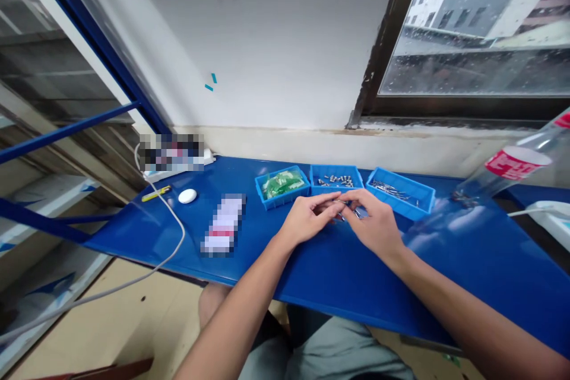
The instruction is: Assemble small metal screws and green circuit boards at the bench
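My left hand [309,215] and my right hand [371,222] meet over the blue table, in front of the bins. Both are closed, with thumbs and fingertips pinched together around small shiny metal parts [342,214]. The fingers cover most of these parts, so their exact kind is hidden. Just beyond my hands stands a blue bin [337,188] with small silver metal pieces [337,180] in it. To its left is a blue bin [287,196] of green-and-white pieces [284,182]. The right blue bin [403,206] contains thin, long metal pieces [389,190].
On the table [262,255] lie a yellow cutter [156,193], a round white object [187,196] and a blurred-out rectangular item [224,224]. A grey cable [178,243] crosses the left side. A clear plastic bottle [481,181] stands tilted at right. Wall and window rise behind.
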Available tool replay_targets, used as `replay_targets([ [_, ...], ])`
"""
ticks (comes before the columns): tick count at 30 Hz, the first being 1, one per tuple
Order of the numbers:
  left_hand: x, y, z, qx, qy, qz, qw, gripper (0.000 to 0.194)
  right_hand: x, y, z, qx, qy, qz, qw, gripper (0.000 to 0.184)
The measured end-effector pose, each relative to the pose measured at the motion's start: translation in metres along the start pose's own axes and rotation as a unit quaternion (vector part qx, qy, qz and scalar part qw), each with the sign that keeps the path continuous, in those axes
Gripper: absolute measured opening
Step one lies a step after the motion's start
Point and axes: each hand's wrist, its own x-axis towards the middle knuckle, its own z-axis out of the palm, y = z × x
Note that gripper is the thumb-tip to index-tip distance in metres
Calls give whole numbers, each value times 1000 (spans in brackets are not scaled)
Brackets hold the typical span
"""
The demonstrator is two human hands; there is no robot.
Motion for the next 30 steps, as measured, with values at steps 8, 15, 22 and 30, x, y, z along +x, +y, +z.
replay_targets([
  [8,7,-14,-1,41,30,50,997,37,0,3,3,-10,-1,-54,999,11],
  [15,11,-23,-5,81,35,53,995,67,0,16,4,68,-31,31,997,21],
  [22,11,-24,-6,115,12,67,991,58,1,16,-1,118,-57,86,988,28],
  [30,13,-21,-12,127,31,80,988,55,4,11,-5,54,-78,67,993,25],
])
